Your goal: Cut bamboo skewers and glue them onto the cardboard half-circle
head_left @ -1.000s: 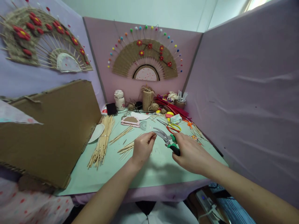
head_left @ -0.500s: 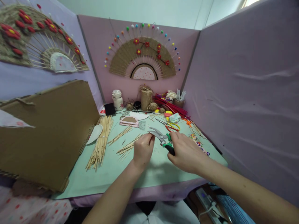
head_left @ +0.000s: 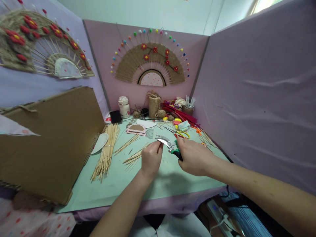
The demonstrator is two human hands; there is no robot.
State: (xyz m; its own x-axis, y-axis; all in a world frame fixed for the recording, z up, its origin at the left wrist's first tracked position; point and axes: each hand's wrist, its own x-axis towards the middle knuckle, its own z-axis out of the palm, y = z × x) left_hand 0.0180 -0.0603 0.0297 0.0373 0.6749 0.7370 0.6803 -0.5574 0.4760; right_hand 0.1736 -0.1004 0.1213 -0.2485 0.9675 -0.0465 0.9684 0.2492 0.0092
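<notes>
My right hand [head_left: 194, 156] is wrapped round the green and black handles of a pair of pruning shears [head_left: 168, 143]. Their curved metal blades point left and reach the thumb and fingertips of my left hand [head_left: 151, 158]. That hand is closed, its fingers pinched together close to the blades; what they hold is hidden. Just left of it lies a small pile of thin wooden sticks [head_left: 134, 158], with another small group of sticks [head_left: 127, 144] behind. A large bundle of sticks [head_left: 106, 156] rests farther left on the pale green table.
A cardboard sheet [head_left: 49, 141] stands at the left. Scissors with yellow handles [head_left: 183, 134] lie behind my right hand. At the back are a white jar [head_left: 124, 107], a twine-wrapped cylinder [head_left: 154, 107] and red strips [head_left: 182, 115]. A decorated fan [head_left: 150, 65] hangs on the back panel.
The shears' handles are squeezed closer together, and the blades have closed somewhat near my left fingertips. My left hand stays in nearly the same place. The camera view has shifted slightly.
</notes>
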